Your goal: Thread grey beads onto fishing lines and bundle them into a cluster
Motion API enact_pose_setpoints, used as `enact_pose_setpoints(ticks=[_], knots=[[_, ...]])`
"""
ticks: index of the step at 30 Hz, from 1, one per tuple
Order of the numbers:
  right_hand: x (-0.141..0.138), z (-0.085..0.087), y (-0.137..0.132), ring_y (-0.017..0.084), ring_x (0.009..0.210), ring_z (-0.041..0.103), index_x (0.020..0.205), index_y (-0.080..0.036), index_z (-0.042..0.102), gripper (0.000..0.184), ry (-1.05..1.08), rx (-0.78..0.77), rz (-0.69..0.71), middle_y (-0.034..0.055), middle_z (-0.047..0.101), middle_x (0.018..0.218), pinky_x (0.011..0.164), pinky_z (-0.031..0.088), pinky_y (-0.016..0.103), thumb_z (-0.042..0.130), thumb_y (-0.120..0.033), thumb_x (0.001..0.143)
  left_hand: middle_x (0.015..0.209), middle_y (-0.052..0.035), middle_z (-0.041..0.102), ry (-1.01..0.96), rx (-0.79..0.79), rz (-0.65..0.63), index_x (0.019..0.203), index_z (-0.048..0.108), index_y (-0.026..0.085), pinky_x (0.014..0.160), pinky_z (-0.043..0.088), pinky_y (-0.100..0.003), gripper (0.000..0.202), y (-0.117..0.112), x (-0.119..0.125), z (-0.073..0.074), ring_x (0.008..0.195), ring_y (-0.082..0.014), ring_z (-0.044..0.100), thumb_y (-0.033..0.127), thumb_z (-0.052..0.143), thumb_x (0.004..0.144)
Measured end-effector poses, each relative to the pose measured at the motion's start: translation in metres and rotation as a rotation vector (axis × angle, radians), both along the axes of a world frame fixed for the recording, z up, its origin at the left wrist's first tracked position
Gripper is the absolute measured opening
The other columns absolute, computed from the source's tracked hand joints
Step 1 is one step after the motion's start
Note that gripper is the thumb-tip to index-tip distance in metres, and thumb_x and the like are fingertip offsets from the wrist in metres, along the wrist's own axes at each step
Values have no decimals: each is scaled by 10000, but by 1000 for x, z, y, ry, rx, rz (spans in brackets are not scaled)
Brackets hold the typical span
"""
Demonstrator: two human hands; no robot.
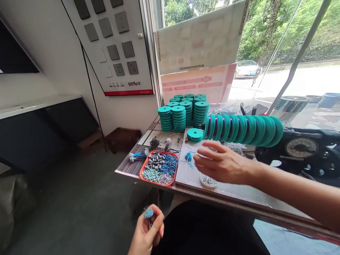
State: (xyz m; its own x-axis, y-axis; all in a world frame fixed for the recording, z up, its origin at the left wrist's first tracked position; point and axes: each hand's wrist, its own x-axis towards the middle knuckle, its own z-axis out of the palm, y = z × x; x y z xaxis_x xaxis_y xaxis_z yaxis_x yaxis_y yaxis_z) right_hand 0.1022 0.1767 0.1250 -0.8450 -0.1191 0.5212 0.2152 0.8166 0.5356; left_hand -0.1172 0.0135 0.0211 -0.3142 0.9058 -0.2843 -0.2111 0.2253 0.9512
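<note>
My left hand (147, 232) is low at the bottom edge, off the table, fingers pinched around a small bundle of blue-tipped pieces (148, 213). My right hand (221, 163) reaches leftward over the white board (186, 173), fingers stretched and slightly spread, holding nothing. It hovers just above a small round dish of silver beads (208, 181) and beside a little blue tuft (188, 156) lying on the board. An orange tray (145, 164) of grey, blue and silver small parts sits to the left of the board.
Stacks of green spools (183, 111) stand at the back of the table. A row of green and purple spools (243, 129) hangs on a horizontal rod above my right hand. A black machine (305, 148) sits at right. Floor and a low wooden stool (122, 139) lie left.
</note>
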Motion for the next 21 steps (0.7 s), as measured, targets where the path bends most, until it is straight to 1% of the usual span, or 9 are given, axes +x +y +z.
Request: enact_pose_setpoints(ticks=[3, 5, 8, 11, 13, 16, 19, 21], knots=[[6, 10, 17, 101, 868, 590, 814, -217, 650, 360, 18, -114, -55, -20, 690, 847, 932, 429, 357, 330, -169, 970, 460, 60, 425, -48, 6, 12, 640, 547, 166, 427, 198, -172, 370, -3, 4, -6, 441, -45, 263, 478, 745, 621], [10, 13, 24, 97, 901, 587, 840, -209, 660, 370, 26, -162, -92, -11, 693, 876, 961, 395, 369, 318, -233, 981, 456, 59, 430, -71, 7, 14, 635, 543, 166, 425, 204, -174, 372, -4, 5, -9, 438, -44, 258, 476, 748, 620], [15, 16, 29, 109, 925, 587, 862, -196, 668, 335, 41, -175, -113, 9, 700, 879, 964, 377, 380, 353, -222, 974, 455, 59, 434, -89, 14, 9, 637, 543, 168, 422, 213, -175, 371, -5, 4, -11, 431, -42, 247, 480, 744, 625], [17, 16, 27, 125, 918, 597, 860, -197, 673, 303, 87, -134, -108, 15, 703, 863, 960, 381, 380, 387, -169, 958, 454, 61, 433, -106, 13, -4, 636, 537, 171, 416, 208, -170, 368, -4, 3, -14, 427, -40, 239, 477, 742, 630], [19, 13, 24, 127, 945, 588, 874, -209, 676, 273, 123, -74, -103, 8, 701, 888, 980, 365, 369, 416, -168, 947, 450, 63, 425, -118, 5, -4, 632, 528, 173, 408, 195, -167, 368, -4, 2, -14, 427, -40, 235, 469, 746, 627], [22, 12, 26, 111, 966, 568, 870, -227, 674, 261, 168, -7, -117, -11, 694, 907, 1005, 335, 344, 430, -168, 941, 442, 71, 404, -119, -7, 0, 625, 518, 172, 399, 170, -164, 380, -3, 2, -11, 419, -35, 222, 467, 758, 611], [21, 15, 29, 111, 961, 563, 835, -207, 668, 270, 199, 18, -137, -4, 693, 896, 1002, 333, 342, 426, -150, 939, 434, 76, 396, -100, -29, 2, 621, 525, 168, 392, 157, -161, 405, -2, 3, -6, 405, -25, 215, 484, 773, 575], [16, 17, 24, 124, 963, 566, 823, -190, 664, 267, 225, 31, -176, 11, 693, 922, 990, 350, 357, 428, -131, 933, 441, 70, 413, -60, -58, 22, 619, 548, 166, 384, 192, -159, 426, -1, 3, -6, 397, -26, 249, 509, 786, 533]])
